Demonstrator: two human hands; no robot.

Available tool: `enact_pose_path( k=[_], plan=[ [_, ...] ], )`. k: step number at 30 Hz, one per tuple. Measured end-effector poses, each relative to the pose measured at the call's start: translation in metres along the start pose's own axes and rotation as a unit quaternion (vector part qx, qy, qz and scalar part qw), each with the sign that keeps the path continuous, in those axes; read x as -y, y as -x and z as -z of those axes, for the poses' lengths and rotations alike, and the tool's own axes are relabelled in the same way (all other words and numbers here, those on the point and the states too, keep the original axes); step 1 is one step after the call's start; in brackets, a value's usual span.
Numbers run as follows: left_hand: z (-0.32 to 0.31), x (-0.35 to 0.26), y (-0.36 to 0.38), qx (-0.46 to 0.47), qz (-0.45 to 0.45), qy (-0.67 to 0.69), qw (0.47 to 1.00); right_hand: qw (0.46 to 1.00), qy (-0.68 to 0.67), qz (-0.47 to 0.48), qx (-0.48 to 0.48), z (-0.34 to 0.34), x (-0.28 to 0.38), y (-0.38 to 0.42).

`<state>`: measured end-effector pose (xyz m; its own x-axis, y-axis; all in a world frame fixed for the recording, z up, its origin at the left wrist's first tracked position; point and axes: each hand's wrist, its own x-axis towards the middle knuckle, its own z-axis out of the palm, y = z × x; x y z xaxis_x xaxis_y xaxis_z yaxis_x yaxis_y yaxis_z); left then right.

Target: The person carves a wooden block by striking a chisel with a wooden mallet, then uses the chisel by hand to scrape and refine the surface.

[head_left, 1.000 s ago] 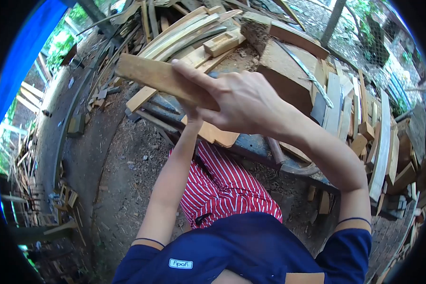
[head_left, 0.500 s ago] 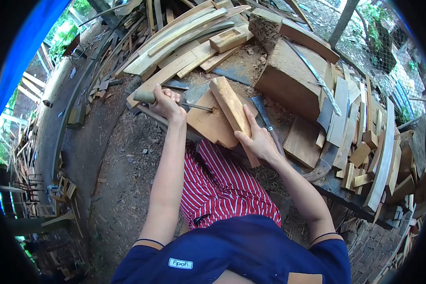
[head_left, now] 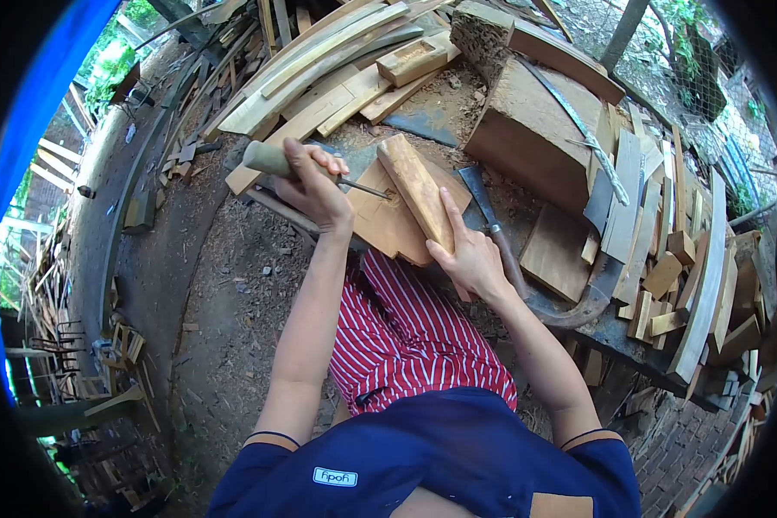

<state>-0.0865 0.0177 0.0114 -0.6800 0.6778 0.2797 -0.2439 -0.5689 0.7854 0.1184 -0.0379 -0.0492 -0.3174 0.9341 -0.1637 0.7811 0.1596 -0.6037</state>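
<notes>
While left hand wraps around chisel, which points rightward to carved spot in board, right hand grips near end of wooden block. Block is just right of chisel tip, long axis slanting away leftward, over board. Knife-like tool lies beside.

On the counter, a flat tan wooden board lies left of a long dark metal blade, a bulky brown wooden block behind it.
</notes>
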Motion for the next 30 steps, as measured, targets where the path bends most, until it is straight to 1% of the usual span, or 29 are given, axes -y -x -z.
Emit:
enact_pose_path(
  k=[1, 3, 4, 6, 9, 11, 13, 15, 16, 17, 18, 19, 20, 22, 23, 24, 25, 26, 27, 28, 29, 30],
  plan=[
    [0.000, 0.003, 0.002, 0.002, 0.002, 0.002, 1.000, 1.000, 0.002, -0.009, 0.014, 0.003, 0.003, 0.000],
    [0.002, 0.010, 0.007, 0.065, -0.020, -0.036, 0.997, 0.999, 0.003, -0.021, 0.025, 0.005, 0.005, 0.001],
    [0.002, 0.014, 0.008, 0.068, -0.019, -0.035, 0.997, 0.999, 0.005, -0.021, 0.025, 0.004, 0.004, 0.001],
    [0.002, 0.019, 0.009, 0.084, -0.045, -0.044, 0.994, 0.999, 0.005, -0.020, 0.025, 0.003, 0.004, 0.001],
    [0.003, 0.021, 0.008, 0.107, -0.051, -0.044, 0.992, 1.000, 0.001, -0.010, 0.015, 0.000, 0.002, 0.001],
    [0.007, 0.023, 0.011, 0.122, -0.054, -0.043, 0.990, 1.000, -0.006, 0.007, -0.011, -0.004, -0.001, 0.001],
    [0.008, 0.028, 0.017, 0.136, -0.055, -0.037, 0.988, 1.000, -0.002, -0.004, -0.004, 0.000, 0.003, 0.003],
    [0.009, 0.033, 0.021, 0.080, -0.094, -0.160, 0.979, 1.000, -0.003, -0.013, -0.003, 0.002, 0.003, 0.003],
    [0.012, 0.040, 0.021, 0.081, -0.156, -0.219, 0.960, 1.000, -0.005, 0.007, 0.000, 0.000, -0.003, 0.000],
    [0.014, 0.046, 0.020, 0.088, -0.172, -0.195, 0.962, 0.992, -0.124, 0.018, 0.007, -0.001, -0.013, -0.004],
    [0.015, 0.049, 0.020, 0.099, -0.181, -0.165, 0.964, 0.971, -0.237, 0.020, 0.015, -0.001, -0.017, -0.008],
    [0.012, 0.042, 0.023, 0.085, -0.165, -0.174, 0.967, 0.965, -0.262, 0.008, 0.008, 0.014, -0.005, -0.008],
    [0.010, 0.038, 0.024, 0.067, -0.132, -0.168, 0.975, 0.968, -0.247, 0.014, -0.028, 0.029, 0.005, -0.009],
    [0.006, 0.028, 0.028, 0.102, -0.094, -0.121, 0.983, 0.944, -0.304, 0.089, -0.095, 0.076, 0.046, -0.005],
    [0.014, 0.027, 0.026, 0.125, -0.033, -0.081, 0.988, 0.941, -0.273, 0.147, -0.135, 0.100, 0.067, -0.003],
    [0.012, 0.028, 0.029, 0.129, -0.036, -0.086, 0.987, 0.920, -0.323, 0.192, -0.114, 0.127, 0.090, 0.003],
    [0.006, 0.029, 0.033, 0.103, -0.175, -0.189, 0.961, 0.878, -0.293, 0.324, -0.196, 0.137, 0.105, -0.001],
    [0.002, 0.032, 0.033, 0.072, -0.309, -0.280, 0.906, 0.850, -0.259, 0.407, -0.213, 0.153, 0.117, 0.001],
    [0.023, 0.058, 0.028, 0.118, -0.233, -0.302, 0.917, 0.853, -0.196, 0.435, -0.213, 0.159, 0.124, 0.005],
    [0.032, 0.073, 0.026, 0.120, -0.233, -0.297, 0.918, 0.853, -0.131, 0.459, -0.212, 0.164, 0.131, 0.010],
    [0.039, 0.083, 0.024, 0.100, -0.231, -0.288, 0.924, 0.912, -0.005, 0.380, -0.158, 0.167, 0.139, 0.021],
    [0.043, 0.084, 0.024, 0.077, -0.230, -0.281, 0.928, 0.952, 0.112, 0.281, -0.040, 0.166, 0.143, 0.023]
  ],
)
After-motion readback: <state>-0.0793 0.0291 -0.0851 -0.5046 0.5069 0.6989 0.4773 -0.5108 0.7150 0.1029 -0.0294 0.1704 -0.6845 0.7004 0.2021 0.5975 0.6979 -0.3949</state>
